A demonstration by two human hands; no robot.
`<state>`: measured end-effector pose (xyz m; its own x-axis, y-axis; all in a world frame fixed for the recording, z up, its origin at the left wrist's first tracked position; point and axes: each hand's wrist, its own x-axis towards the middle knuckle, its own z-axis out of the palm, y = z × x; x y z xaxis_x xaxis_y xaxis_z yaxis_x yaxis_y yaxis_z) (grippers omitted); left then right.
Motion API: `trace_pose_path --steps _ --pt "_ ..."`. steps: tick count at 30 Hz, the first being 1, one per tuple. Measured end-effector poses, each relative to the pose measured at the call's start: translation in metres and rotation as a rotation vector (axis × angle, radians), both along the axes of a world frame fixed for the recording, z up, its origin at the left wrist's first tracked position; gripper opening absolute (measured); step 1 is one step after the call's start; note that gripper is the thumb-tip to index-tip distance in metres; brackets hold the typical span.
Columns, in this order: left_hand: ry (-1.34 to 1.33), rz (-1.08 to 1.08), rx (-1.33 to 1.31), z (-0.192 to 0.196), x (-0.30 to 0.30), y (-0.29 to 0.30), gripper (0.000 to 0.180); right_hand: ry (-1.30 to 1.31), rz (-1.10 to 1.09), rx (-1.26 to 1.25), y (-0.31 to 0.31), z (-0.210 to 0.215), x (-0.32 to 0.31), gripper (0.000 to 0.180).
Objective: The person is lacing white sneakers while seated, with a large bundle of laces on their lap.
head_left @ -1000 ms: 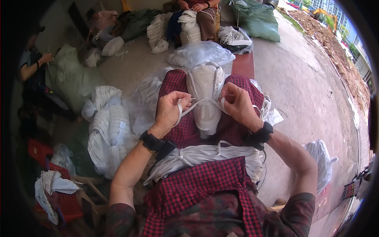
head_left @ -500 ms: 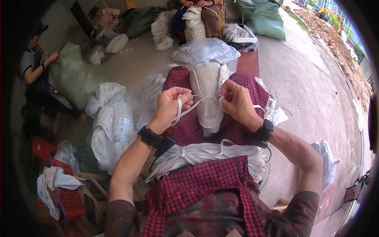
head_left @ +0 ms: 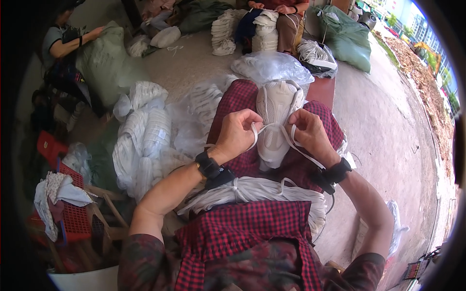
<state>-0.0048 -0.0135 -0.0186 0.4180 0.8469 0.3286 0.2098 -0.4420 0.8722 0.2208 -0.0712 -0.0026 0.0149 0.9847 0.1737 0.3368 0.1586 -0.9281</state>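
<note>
Concrete floor [head_left: 388,131] all round; left hand [head_left: 237,133], right hand [head_left: 313,136] both pinching white lace [head_left: 275,124] over white shoe [head_left: 273,144] between checked knees [head_left: 236,101].

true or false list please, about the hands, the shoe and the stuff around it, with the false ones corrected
1. The left hand and right hand both pinch the white lace. True.
2. The shoe stands on the floor. False: it sits between the person's knees, which are covered in checked cloth.
3. The bundle of laces lies nearer the person's body than the shoe. True.
4. The clear plastic bag just past the knees is torn up under the right hand. False: the clear plastic bag lies beyond the shoe, apart from both hands.
5. A green sack stands at the upper right. True.
</note>
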Motion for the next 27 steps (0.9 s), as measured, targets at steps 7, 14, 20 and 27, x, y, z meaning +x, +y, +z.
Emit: trace_pose_path --steps 7,14,20,27 --pt "-0.009 0.043 0.140 0.000 0.009 0.000 0.005 0.048 0.012 -0.019 0.002 -0.003 0.000 0.006" --pt "0.014 0.055 0.316 0.000 0.018 0.005 0.007 -0.039 -0.015 0.006 0.009 0.001 -0.004 0.007" --pt "0.128 -0.080 0.493 0.003 0.006 0.006 0.013 -0.519 0.026 0.150 -0.005 0.026 -0.009 0.022" --pt "0.517 -0.207 0.851 0.037 0.014 0.012 0.023 -1.320 0.193 0.650 0.008 0.038 0.001 0.035"
